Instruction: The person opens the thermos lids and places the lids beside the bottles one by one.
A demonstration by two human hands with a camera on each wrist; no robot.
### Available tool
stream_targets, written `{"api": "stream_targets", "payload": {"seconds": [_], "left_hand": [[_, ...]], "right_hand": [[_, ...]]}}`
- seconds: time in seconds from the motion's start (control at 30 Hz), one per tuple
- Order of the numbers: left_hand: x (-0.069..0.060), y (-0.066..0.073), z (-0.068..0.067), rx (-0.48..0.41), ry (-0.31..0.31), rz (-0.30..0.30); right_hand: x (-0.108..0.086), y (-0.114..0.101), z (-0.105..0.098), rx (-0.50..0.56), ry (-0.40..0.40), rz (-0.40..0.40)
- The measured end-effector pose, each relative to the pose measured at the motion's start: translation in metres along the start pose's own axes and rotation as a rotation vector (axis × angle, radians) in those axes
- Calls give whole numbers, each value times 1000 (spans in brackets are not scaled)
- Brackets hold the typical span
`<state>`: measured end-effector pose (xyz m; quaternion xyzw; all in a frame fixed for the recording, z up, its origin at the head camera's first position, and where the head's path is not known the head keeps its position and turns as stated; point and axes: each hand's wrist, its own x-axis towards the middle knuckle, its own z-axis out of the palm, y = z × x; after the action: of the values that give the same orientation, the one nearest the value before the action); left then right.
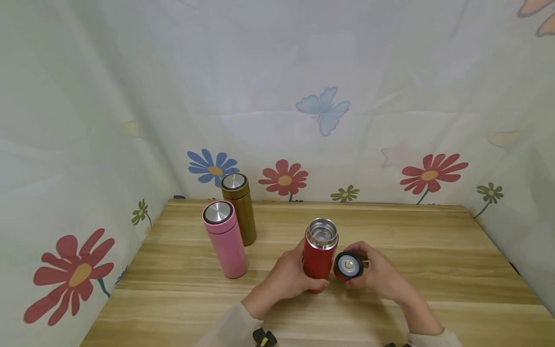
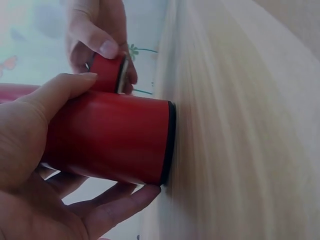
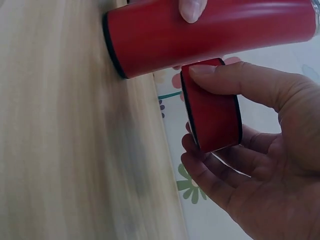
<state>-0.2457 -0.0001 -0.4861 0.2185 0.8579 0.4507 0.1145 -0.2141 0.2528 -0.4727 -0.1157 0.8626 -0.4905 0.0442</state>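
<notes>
A red thermos bottle stands almost upright with its steel mouth uncovered, and my left hand grips its body. In the left wrist view the bottle's black-rimmed base is right at the tabletop; whether it touches, I cannot tell. Just right of the bottle, my right hand pinches the red lid between thumb and fingers. The lid's pale inner side with a round metal centre faces up toward the head camera. From the right wrist, the lid's red side shows below the bottle body.
Left of my hands stands a pink thermos with its steel-topped lid on. Behind it is a gold-brown thermos, also lidded. The wooden table runs back to a flower-printed cloth along the rear and sides.
</notes>
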Motion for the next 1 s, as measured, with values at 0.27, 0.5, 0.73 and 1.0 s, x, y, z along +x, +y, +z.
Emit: {"api": "stream_targets", "payload": {"seconds": [0.27,0.5,0.73,1.0], "left_hand": [[-1,2,0,16,-1,5],[-3,0,2,21,8,20],[-5,-2,3,22,38,8],[-7,0,4,-4,51,-4]], "right_hand": [[0,0,6,-46,8,35],[-1,1,8,-67,23,61],[1,4,11,-111,30,77],[1,3,10,-117,27,78]]}}
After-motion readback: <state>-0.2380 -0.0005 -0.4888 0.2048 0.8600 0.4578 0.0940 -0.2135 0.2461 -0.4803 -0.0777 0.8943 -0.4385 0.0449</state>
